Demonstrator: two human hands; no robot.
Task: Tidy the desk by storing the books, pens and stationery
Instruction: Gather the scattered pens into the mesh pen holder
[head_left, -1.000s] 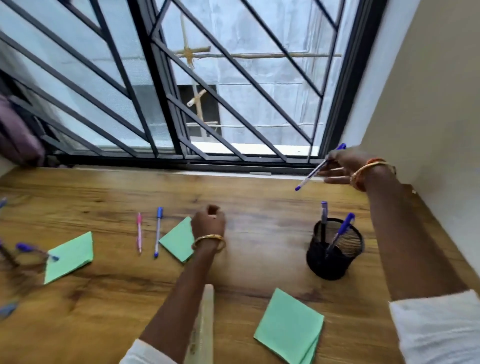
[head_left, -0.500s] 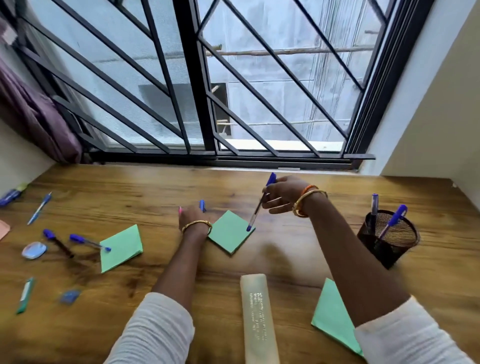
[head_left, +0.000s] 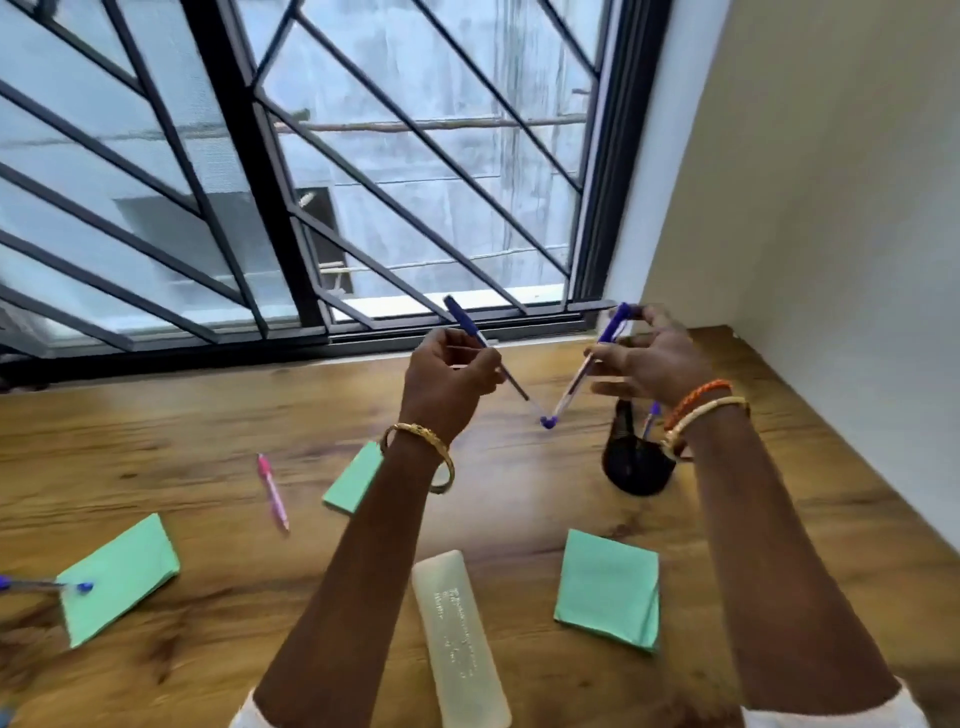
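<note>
Your left hand (head_left: 451, 374) and right hand (head_left: 652, 353) each grip a blue pen, tips meeting above the desk (head_left: 208, 415). Lower both tip-first into the mesh holder (head_left: 631, 467) beneath your right wrist.

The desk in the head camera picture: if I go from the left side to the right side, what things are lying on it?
Blue pen → big green notepad → pink pen → small green notepad → pale pencil case → green notepad → black mesh pen cup.
</note>
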